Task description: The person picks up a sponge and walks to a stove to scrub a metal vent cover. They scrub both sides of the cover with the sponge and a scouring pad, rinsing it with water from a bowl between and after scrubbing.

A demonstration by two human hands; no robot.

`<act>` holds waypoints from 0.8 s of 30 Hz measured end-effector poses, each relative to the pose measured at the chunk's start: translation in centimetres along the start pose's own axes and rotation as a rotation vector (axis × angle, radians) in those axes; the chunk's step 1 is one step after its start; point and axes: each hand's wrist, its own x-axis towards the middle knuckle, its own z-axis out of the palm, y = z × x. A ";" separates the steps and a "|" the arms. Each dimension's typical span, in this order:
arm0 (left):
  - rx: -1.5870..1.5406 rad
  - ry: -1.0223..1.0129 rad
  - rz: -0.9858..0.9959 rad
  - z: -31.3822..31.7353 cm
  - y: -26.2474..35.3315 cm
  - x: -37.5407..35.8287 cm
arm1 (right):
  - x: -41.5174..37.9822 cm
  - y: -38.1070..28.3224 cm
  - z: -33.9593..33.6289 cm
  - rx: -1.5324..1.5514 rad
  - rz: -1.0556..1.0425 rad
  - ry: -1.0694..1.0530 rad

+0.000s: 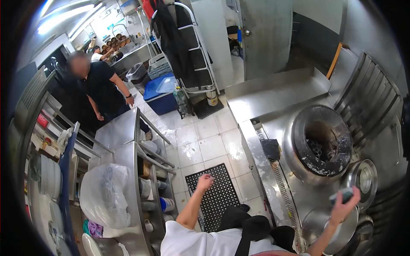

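Note:
My right hand (pixel 345 207) is closed on a dark greenish pad (pixel 341 196), over the metal pans at the lower right. Beneath it lies a large steel bowl (pixel 311 228), and a round metal pan (pixel 362 181) is just above and beside it. My left hand (pixel 205 182) hangs in the air over the black perforated floor mat (pixel 213 194), its fingers curled; whether anything is inside them is too small to tell. The round wok burner (pixel 294 141) stands on the steel stove, above and left of my right hand.
A steel table (pixel 115 130) with a plastic bag (pixel 106 196) stands at the left. Behind it is a person (pixel 101 85) in dark clothes; another person works farther back. A ladder (pixel 192 47), blue bin (pixel 161 96) and fire extinguisher (pixel 212 97) stand ahead on the tiled floor.

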 end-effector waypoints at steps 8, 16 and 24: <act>0.561 -0.030 0.444 10.1 11.5 -11.9 | -2.7 11.6 -12.5 -0.299 0.190 -0.948; 0.549 -0.777 0.629 36.1 18.3 -33.5 | -4.3 19.8 -23.9 -0.078 0.189 -0.599; 0.593 -0.967 0.513 43.2 11.6 -42.7 | -15.9 25.9 -23.8 0.266 0.750 -0.320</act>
